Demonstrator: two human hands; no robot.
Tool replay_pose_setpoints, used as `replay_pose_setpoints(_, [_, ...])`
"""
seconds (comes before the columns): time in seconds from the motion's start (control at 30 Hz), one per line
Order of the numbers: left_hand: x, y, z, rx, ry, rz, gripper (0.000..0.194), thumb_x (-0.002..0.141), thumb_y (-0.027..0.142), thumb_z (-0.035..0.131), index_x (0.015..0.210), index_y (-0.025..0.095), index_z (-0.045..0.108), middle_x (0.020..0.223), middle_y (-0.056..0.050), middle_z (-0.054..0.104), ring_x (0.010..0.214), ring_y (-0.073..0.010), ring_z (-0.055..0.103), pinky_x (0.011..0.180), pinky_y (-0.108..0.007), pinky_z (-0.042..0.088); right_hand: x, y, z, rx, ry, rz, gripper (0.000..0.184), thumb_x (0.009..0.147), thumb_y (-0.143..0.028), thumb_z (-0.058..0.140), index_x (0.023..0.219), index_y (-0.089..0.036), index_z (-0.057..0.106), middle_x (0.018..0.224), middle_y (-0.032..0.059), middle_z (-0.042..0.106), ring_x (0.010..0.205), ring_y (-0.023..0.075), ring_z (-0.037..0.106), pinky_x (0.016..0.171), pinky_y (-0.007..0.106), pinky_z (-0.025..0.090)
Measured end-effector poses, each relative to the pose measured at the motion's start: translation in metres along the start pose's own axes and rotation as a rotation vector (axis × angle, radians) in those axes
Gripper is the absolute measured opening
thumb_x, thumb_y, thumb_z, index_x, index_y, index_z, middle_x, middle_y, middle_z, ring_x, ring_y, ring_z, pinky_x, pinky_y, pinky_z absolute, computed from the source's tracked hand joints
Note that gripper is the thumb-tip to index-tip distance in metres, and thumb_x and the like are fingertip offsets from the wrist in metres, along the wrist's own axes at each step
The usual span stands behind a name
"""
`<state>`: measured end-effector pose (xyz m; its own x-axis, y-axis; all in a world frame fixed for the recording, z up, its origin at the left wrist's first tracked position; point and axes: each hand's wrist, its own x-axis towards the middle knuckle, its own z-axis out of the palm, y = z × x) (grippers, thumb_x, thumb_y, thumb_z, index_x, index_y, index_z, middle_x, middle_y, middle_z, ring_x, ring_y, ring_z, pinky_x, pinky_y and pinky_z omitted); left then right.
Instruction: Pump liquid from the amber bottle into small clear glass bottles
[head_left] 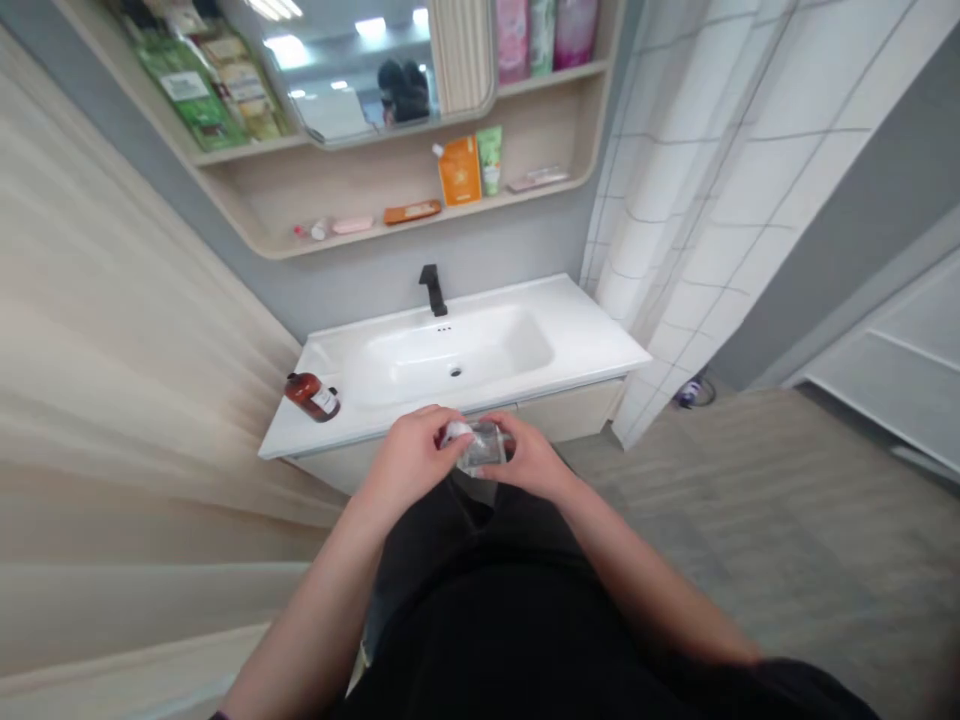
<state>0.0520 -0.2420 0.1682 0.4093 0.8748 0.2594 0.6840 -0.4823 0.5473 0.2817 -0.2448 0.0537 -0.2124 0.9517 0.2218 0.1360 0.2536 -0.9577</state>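
In front of my waist, both hands hold a small clear bottle [486, 446] lying on its side. My left hand [418, 455] is closed around its white cap end [457, 431], with the thumb across the top. At the other end, my right hand [525, 458] grips the transparent body between thumb and fingers. What is inside the bottle is too blurred to tell. Beyond the hands is the white washbasin [525, 345] with a black faucet [433, 290]. A brown bottle with a white label [312, 397] lies on the counter's left end.
Above the basin, a mirror cabinet [270, 235] holds an orange pouch [459, 170], a green tube [490, 160] and several bottles. White checked curtains [675, 220] hang on the right, beige curtains [112, 350] on the left. A small dark object [690, 392] lies on the floor.
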Motion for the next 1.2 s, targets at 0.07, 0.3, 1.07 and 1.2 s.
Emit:
replay_pose_setpoints(0.07, [0.001,0.005,0.002,0.1,-0.086,0.008,0.01,0.103,0.03,0.077,0.104,0.022,0.083,0.095,-0.006,0.08,0.086,-0.0243,0.073,0.08,-0.035,0.054,0.001,-0.005,0.004,-0.025,-0.012,-0.011,0.075,0.069,-0.041,0.107,0.136,-0.026,0.076,0.134,0.0097,0.083,0.115,0.0326,0.08,0.095,0.044,0.067])
replay_pose_setpoints(0.3, [-0.01,0.004,-0.006,0.185,-0.206,0.192,0.026,0.106,0.015,0.061,0.122,0.022,0.08,0.119,-0.011,0.08,0.11,-0.0297,0.076,0.1,-0.044,0.061,0.001,-0.012,0.01,-0.045,-0.067,-0.037,0.074,0.068,-0.04,0.107,0.135,-0.025,0.079,0.128,0.009,0.085,0.112,0.0322,0.081,0.092,0.042,0.066])
replay_pose_setpoints(1.07, [-0.031,-0.013,-0.005,-0.149,-0.07,0.241,0.091,0.09,0.016,0.082,0.174,0.032,0.051,0.179,-0.015,0.051,0.168,-0.0382,0.049,0.142,-0.063,0.041,-0.012,-0.021,0.012,0.036,-0.149,-0.038,0.081,0.069,-0.044,0.109,0.142,-0.026,0.078,0.14,0.012,0.082,0.124,0.0354,0.079,0.1,0.047,0.067])
replay_pose_setpoints(1.2, [-0.042,-0.042,0.019,-0.342,0.031,0.129,0.081,0.098,0.035,0.086,0.171,0.032,0.051,0.166,-0.017,0.063,0.148,-0.0363,0.069,0.132,-0.062,0.051,-0.011,-0.027,0.01,0.065,-0.156,-0.031,0.08,0.069,-0.043,0.109,0.141,-0.025,0.078,0.142,0.0117,0.081,0.123,0.0343,0.079,0.098,0.045,0.067])
